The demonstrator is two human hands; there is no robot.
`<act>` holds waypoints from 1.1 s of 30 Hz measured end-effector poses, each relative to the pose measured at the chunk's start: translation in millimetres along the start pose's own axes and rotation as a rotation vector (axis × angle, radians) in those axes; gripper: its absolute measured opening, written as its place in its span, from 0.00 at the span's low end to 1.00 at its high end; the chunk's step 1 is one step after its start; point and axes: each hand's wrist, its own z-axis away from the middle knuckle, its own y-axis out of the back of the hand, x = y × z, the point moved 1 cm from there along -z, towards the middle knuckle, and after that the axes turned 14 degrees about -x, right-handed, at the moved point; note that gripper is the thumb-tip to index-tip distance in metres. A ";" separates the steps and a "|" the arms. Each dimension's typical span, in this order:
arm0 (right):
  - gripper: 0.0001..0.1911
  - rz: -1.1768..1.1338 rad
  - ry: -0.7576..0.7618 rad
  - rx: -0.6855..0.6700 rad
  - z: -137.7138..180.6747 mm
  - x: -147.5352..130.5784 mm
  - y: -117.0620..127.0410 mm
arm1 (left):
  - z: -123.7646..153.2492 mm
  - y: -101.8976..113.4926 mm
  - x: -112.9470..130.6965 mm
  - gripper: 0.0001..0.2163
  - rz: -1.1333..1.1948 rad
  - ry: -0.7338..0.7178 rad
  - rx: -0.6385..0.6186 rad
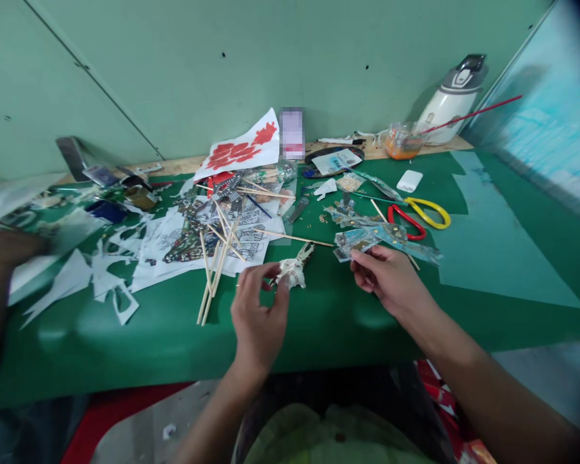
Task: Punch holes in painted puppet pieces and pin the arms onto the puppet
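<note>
My left hand point(260, 308) pinches a small pale cut-out figure point(294, 267) just above the green table cover point(328, 322). To its right, my right hand point(384, 274) is curled, its fingertips touching the edge of a blue patterned paper piece point(355, 241). More blue patterned strips point(396, 235) lie just beyond that hand. Thin wooden sticks point(215, 270) are scattered to the left of my left hand, over printed black-and-white sheets point(241, 235).
Red and yellow-handled scissors point(420, 216) lie behind my right hand. White paper offcuts point(101, 270) litter the left side. Another person's arm point(0, 258) enters at far left. A white appliance point(452, 96), a bowl point(401, 140) and a red-printed sheet point(241, 148) stand along the green wall.
</note>
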 end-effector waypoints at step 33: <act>0.12 0.202 -0.178 0.015 -43.6 -9.5 -25.4 | -26.5 22.6 -41.6 0.13 -0.175 -0.041 -0.424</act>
